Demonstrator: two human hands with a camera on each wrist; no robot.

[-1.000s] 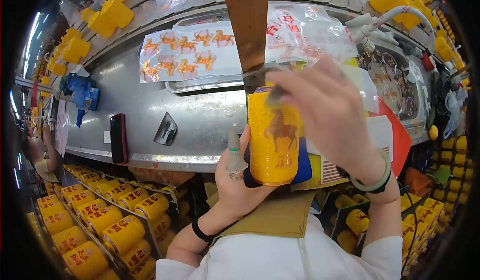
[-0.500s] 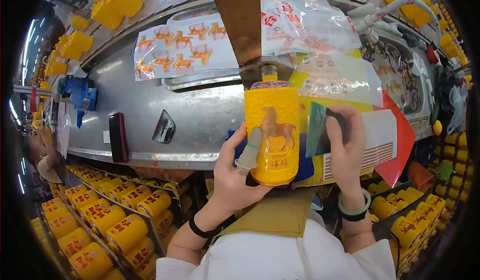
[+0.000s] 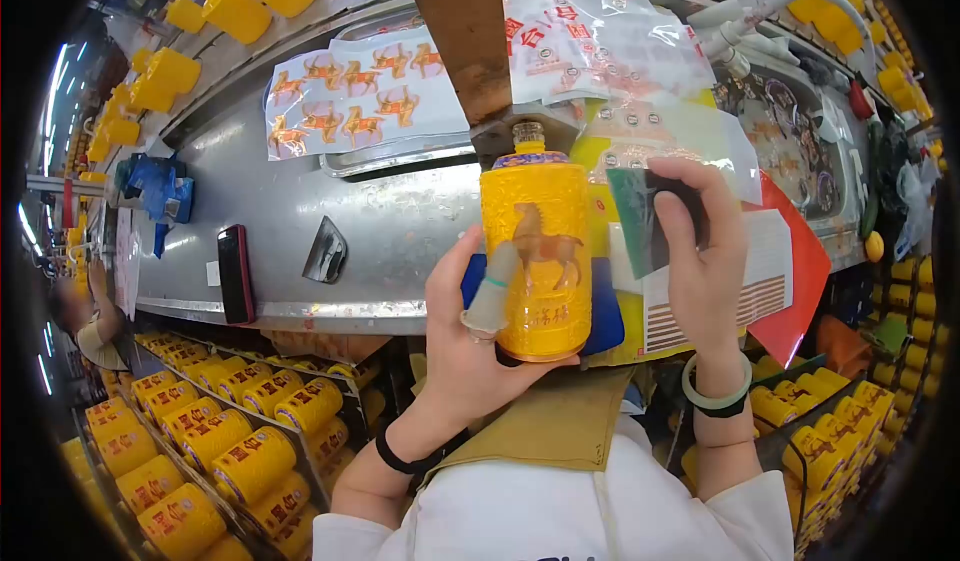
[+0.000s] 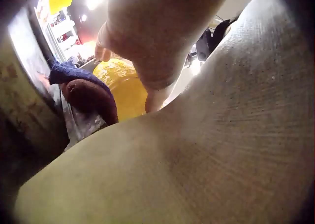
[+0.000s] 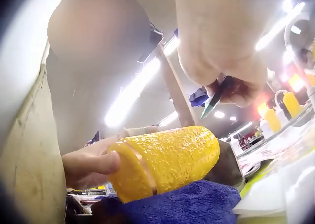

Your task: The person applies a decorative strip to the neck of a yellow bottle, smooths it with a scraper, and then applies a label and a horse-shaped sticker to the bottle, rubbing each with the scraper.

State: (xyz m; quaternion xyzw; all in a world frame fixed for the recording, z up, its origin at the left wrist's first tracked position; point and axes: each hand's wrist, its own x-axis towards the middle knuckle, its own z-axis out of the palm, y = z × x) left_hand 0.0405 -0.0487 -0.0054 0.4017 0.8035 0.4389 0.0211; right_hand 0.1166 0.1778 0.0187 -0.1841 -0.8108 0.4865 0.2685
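Note:
My left hand (image 3: 462, 346) grips a yellow textured bottle (image 3: 540, 306) from its left side, thumb across the front. A grey finger cot (image 3: 492, 291) covers that thumb. The bottle carries a brown horse decal (image 3: 547, 249), with red characters below it and a clear neck on top. In the right wrist view, the bottle leans over a folded blue towel (image 5: 192, 204). To the right of the bottle and apart from it, my right hand (image 3: 708, 261) pinches a thin green-and-black scraper blade (image 3: 628, 223) between thumb and fingers.
A sheet of horse decals (image 3: 345, 96) lies at the back left. Nearer are a phone (image 3: 236, 276) and a dark curved blade (image 3: 326, 251). A wooden post (image 3: 455, 36) rises behind the bottle. Clear printed sheets (image 3: 600, 46) and a red folder (image 3: 795, 271) lie rightward.
My right hand has come down from the bottle's upper front and moved off to the right with the scraper blade. My left thumb now lies across the bottle's front.

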